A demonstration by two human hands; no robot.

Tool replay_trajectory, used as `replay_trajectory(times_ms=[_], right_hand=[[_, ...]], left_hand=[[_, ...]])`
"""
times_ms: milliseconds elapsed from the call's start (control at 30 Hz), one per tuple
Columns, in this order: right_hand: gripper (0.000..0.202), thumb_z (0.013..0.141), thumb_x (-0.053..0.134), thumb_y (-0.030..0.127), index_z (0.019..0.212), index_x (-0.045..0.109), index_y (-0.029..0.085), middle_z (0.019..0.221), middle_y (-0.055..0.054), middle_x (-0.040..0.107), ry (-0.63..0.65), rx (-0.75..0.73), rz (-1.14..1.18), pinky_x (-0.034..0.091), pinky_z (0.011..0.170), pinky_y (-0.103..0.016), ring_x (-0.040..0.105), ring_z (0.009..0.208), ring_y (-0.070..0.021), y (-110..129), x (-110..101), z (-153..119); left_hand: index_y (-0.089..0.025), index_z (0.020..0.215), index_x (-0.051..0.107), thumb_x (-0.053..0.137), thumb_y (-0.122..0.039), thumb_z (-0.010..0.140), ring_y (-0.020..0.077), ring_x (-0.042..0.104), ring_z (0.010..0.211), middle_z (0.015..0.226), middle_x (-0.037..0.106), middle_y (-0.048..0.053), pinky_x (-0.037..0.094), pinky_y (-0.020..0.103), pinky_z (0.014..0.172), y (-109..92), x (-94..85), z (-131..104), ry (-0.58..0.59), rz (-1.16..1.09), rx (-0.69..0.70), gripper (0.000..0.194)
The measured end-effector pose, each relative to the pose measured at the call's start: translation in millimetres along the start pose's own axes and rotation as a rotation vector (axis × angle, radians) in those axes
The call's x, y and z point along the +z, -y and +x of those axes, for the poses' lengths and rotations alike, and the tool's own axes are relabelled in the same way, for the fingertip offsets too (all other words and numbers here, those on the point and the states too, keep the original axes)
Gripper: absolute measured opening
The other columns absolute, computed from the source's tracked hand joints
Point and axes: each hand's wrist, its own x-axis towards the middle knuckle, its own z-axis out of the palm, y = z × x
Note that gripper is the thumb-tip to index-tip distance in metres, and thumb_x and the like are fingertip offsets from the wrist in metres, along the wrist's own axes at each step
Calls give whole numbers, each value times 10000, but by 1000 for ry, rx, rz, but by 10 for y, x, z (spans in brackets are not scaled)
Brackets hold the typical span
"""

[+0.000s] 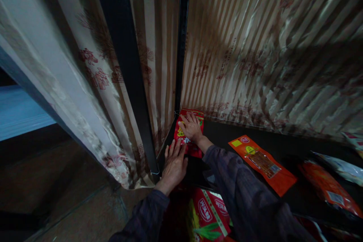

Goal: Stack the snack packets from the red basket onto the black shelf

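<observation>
A red packet [194, 151] with yellow and white print lies flat in the corner of a dark shelf [217, 130]. My right hand [192, 127] rests on top of it with its fingers spread. Just below and to the left, my left hand [174, 164] lies with fingers stretched out, its fingertips at the packet's lower left edge. To the right on the same shelf is an orange packet [262, 162] with a clear window. Neither hand is gripping anything.
Patterned curtains [255, 56] hang behind the shelf and at the left. A dark metal post [127, 60] stands left of my hands. More packets, one orange-red [329, 185] and one whitish [340, 166], lie at the right. Red packages [208, 211] sit lower down.
</observation>
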Motion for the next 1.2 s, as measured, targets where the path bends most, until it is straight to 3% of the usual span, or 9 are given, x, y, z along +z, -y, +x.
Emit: replay_trajectory(times_ms=[167, 300, 500, 633, 767, 833, 933, 1067, 1200], right_hand=[[488, 974, 370, 356, 1383, 505, 126, 1541, -142, 359, -118, 48, 120, 228, 1173, -403, 246, 1457, -249, -5, -144, -208], [491, 974, 340, 381, 1340, 542, 123, 1492, -144, 433, -182, 110, 295, 297, 1151, -401, 342, 1415, -233, -59, -369, -677], [465, 947, 384, 468, 1249, 604, 190, 1411, -110, 535, -310, 228, 502, 361, 1118, -399, 470, 1329, -218, -143, -723, -2019], [424, 909, 450, 483, 1191, 631, 223, 1338, -104, 603, -299, 397, 571, 418, 1075, -432, 544, 1262, -240, -279, -731, -2979], [401, 852, 501, 489, 1102, 669, 225, 1145, -110, 709, -181, 553, 602, 524, 938, -439, 664, 1076, -275, -425, -574, -3577], [415, 837, 489, 480, 1100, 672, 216, 1100, -110, 725, -121, 573, 618, 538, 906, -436, 689, 1012, -275, -434, -475, -3696], [440, 811, 486, 451, 1126, 667, 203, 1130, -111, 720, -35, 618, 641, 524, 928, -435, 683, 1033, -277, -367, -325, -3726], [460, 758, 563, 406, 1155, 659, 196, 1117, -108, 727, 76, 716, 769, 503, 956, -424, 672, 1061, -282, -222, -117, -3688], [572, 698, 656, 468, 1207, 620, 209, 1207, -103, 690, 15, 855, 1085, 501, 961, -429, 634, 1136, -292, -90, 62, -3669]], left_hand=[[-184, 1364, 499, 471, -219, 874, 293, 246, 1454, 1550, 349, 111, 219, 542, 1170, -25, 6, 11, -25, 23, 1, 492], [-169, 1331, 532, 480, -218, 866, 307, 261, 1448, 1557, 328, 120, 219, 535, 1172, -63, -28, 18, -14, 23, 0, 470], [-128, 1355, 506, 477, -243, 881, 316, 262, 1445, 1536, 360, 153, 176, 534, 1186, -91, -80, 27, -46, -20, 16, 488], [-169, 1277, 572, 384, -201, 918, 237, 409, 1367, 1432, 508, 111, 316, 461, 1151, -247, -101, -139, -120, -177, 144, 406], [-188, 1101, 664, 358, -155, 918, 170, 578, 1168, 1155, 684, 79, 459, 344, 1040, -512, -60, -527, 74, -318, 381, 358], [-192, 1019, 689, 384, -135, 896, 178, 578, 1170, 1054, 710, 69, 474, 330, 1015, -627, -36, -724, 219, -318, 471, 334], [-208, 1024, 688, 380, -162, 906, 172, 633, 1061, 1069, 707, 57, 504, 308, 947, -724, -37, -908, 333, -277, 421, 332], [-199, 1165, 640, 395, -220, 921, 190, 633, 1085, 1211, 664, 75, 474, 305, 971, -665, -17, -911, 438, -193, 204, 347], [-86, 1390, 443, 448, -191, 878, 270, 523, 1269, 1400, 520, 203, 398, 366, 1047, -450, 176, -788, 615, -16, -94, 523]])
